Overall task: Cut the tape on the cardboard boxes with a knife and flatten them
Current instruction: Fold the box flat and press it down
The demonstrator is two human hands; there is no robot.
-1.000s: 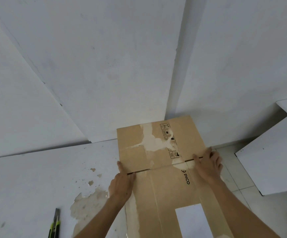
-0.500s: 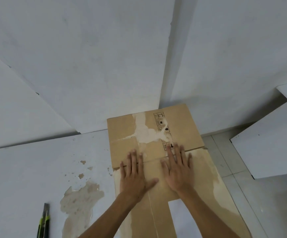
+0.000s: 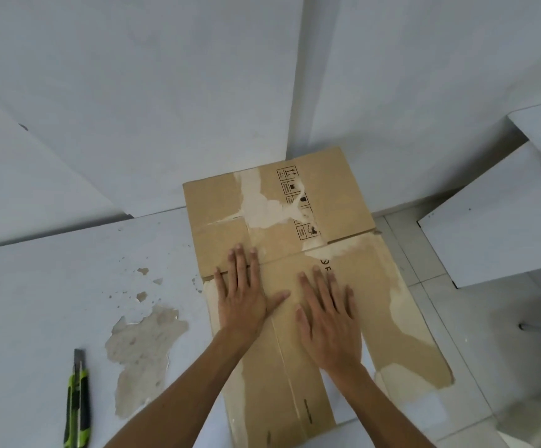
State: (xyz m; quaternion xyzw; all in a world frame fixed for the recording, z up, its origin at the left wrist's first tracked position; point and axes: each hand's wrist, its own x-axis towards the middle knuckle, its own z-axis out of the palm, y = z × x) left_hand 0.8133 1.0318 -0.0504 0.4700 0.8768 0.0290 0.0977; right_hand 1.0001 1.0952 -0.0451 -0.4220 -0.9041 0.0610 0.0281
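Note:
A brown cardboard box [image 3: 295,221] lies flattened on the white table, its surface torn pale where tape came off, with printed handling symbols near its far end. My left hand [image 3: 244,292] presses flat on it, fingers straight, near the left end of the flap seam. My right hand [image 3: 329,315] presses palm down beside it, a little nearer to me. A green and black utility knife [image 3: 76,405] lies on the table at the lower left, well apart from both hands.
The white table [image 3: 52,286] has a patch of peeled, brownish surface left of the box. White walls meet in a corner behind the box. A white board [image 3: 495,221] stands at the right over a tiled floor [image 3: 456,318].
My hands have moved from the box's side edges at the seam to its middle and now press flat. The box lies lower and flatter than before.

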